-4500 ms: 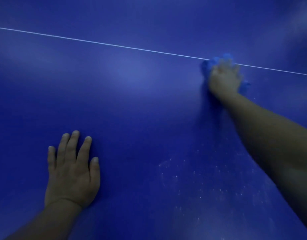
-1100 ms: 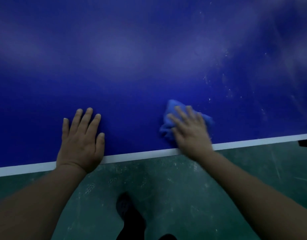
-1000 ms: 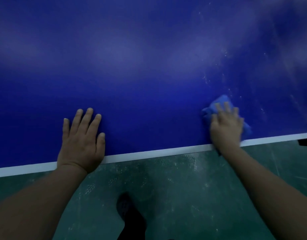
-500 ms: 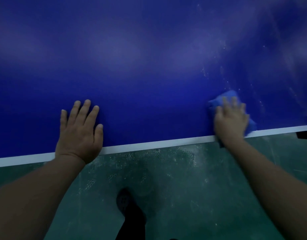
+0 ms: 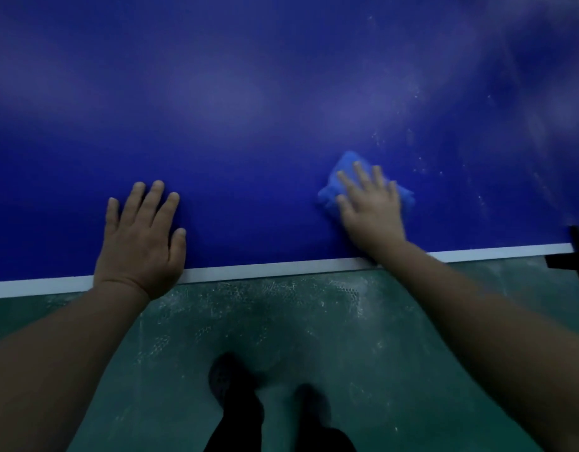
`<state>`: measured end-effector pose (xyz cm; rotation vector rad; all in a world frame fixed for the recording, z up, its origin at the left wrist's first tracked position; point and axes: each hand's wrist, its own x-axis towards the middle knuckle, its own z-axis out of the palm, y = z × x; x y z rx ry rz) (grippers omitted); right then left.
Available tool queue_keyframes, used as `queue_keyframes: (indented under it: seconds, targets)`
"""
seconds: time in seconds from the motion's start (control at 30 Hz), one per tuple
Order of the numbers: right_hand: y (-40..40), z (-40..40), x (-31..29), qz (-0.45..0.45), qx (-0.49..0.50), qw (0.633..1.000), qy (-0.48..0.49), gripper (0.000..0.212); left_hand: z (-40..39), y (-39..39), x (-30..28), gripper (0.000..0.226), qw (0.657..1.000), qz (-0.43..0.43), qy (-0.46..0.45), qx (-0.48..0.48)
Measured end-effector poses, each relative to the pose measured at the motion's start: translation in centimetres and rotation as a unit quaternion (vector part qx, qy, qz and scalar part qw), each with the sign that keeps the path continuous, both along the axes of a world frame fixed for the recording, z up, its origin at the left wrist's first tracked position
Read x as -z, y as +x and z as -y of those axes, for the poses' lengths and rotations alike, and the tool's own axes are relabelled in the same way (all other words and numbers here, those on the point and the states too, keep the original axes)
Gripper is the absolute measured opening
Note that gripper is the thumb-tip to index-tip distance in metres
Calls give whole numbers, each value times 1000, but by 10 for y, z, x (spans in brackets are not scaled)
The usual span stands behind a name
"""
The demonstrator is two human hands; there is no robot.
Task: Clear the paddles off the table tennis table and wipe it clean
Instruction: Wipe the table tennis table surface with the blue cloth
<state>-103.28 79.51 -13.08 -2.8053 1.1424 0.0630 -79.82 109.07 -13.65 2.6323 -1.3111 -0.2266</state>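
1. Right hand is pressing a blue cloth flat onto the blue surface. Fingers are straight and spread, palm down, so that grip is flat, not curled round anything. The cloth is bunched under the palm and is sticking out past the fingertips and on both sides.
2. Left hand is lying flat on the surface too, fingers straight, holding nothing. It is looking like a brace, well apart from the cloth.
3. No paddles are showing anywhere in view, so I am judging the clearing step done and wiping as the step in hand.
4. Key relation: the pale dust specks are lying just beyond and outboard of the right grip, up and away from the body, running on toward the far right. The stretch between the two hands is looking clean.
5. The white edge line is running crosswise just behind the right wrist, so the cloth is sitting near the near edge.
6. Right hand is the nearer one by far. Next stroke is probably needing to push outboard and forward from the grip, not back toward the left hand.
7. Risk: a dark bracket is sitting at the edge further outboard; a wide sweep could be catching it.
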Motion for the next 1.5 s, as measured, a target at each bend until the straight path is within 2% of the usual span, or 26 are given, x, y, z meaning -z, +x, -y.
queue_keyframes:
  seconds: [0.07, 0.13, 0.2, 0.3, 0.43, 0.63, 0.8, 1.03, 1.2, 1.33, 1.4, 1.43, 1.5]
  targets:
    - [-4, 27, -1, 6, 121, 993, 14, 55, 0, -2, 0, 70, 1000, 8, 3, 1]
    - [9, 14, 0, 14, 116, 993, -1, 53, 0, -2, 0, 70, 1000, 13, 9, 2]
    - [13, -14, 0, 9, -15, 1000, 3, 56, 0, -2, 1, 71, 1000, 13, 19, 1]
    - [-6, -25, 2, -18, -238, 971, 13, 53, 0, -5, 0, 74, 999, 21, 35, -1]
    - [-6, 37, 3, -20, -347, 937, 20, 51, 11, -27, -5, 77, 999, 16, 35, -15]
    - [46, 146, -2, -25, -355, 934, 22, 53, 122, -44, -10, 67, 1000, 0, -29, -5]
    - [96, 218, 0, -12, -371, 928, 18, 56, 243, -10, -9, 67, 998, -7, -46, -40]
    - [186, 314, -2, -5, -313, 950, 17, 58, 366, 50, -6, 71, 993, 8, -60, -103]
    - [250, 389, -3, -13, -252, 968, 5, 70, 391, 64, 0, 70, 990, -6, -37, -137]
    - [291, 437, -2, -8, -169, 985, 16, 53, 392, 64, -1, 68, 991, -18, -33, -128]
    - [299, 435, -2, -7, -141, 990, 6, 55, 395, 65, 1, 67, 991, -24, -32, -129]
    - [295, 422, -1, -7, -147, 989, -6, 59, 395, 65, 2, 66, 991, -23, -34, -130]
    - [270, 382, 3, 19, -233, 972, -2, 64, 395, 65, 4, 64, 991, -18, -36, -130]
